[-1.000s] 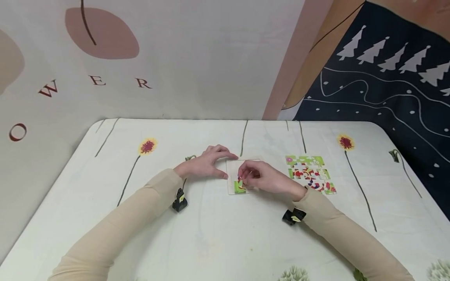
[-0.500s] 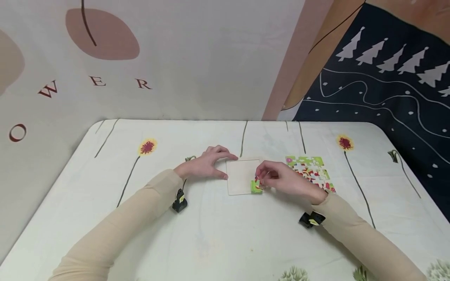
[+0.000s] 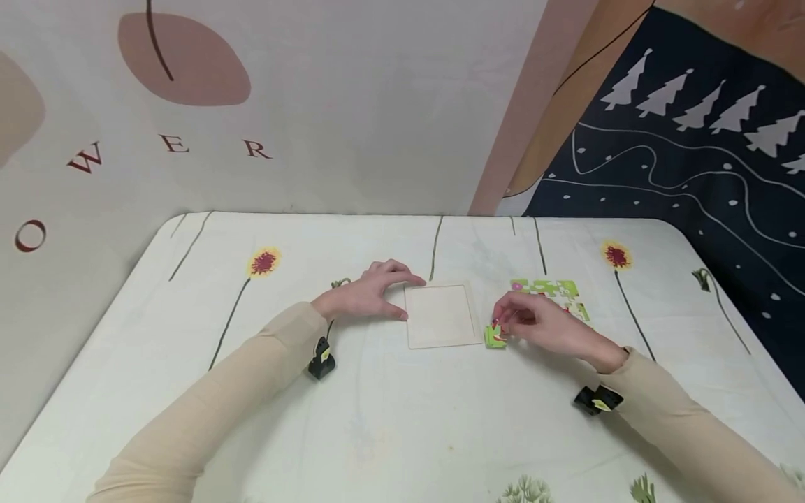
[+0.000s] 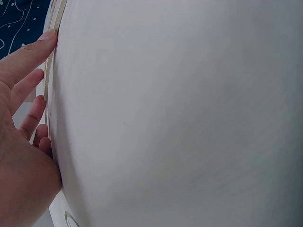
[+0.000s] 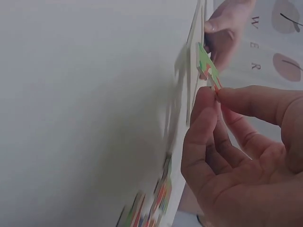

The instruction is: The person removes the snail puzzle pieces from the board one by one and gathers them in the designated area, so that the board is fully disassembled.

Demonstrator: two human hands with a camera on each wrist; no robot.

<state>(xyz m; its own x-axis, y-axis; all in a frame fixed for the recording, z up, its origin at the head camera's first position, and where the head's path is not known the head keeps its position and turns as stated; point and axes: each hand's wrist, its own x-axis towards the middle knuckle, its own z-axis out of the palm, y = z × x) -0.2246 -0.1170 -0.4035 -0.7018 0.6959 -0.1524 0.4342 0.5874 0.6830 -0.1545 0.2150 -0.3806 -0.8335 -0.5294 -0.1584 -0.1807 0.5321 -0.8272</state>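
In the head view a pale, square puzzle board lies bare at mid-table. My left hand rests at its left side, thumb and index finger spread and touching its edge. The left wrist view shows the thumb against the board's rim. With thumb and fingertips my right hand pinches a green puzzle piece with some red and yellow, just right of the board. In the right wrist view that piece is held tilted, above the table.
Right of the board, partly behind my right hand, several colourful puzzle pieces lie in rows on the white flower-printed cloth. A printed backdrop rises behind the table.
My right hand has moved right with the puzzle piece, from over the board to beyond its right edge. My left hand stays where it was.
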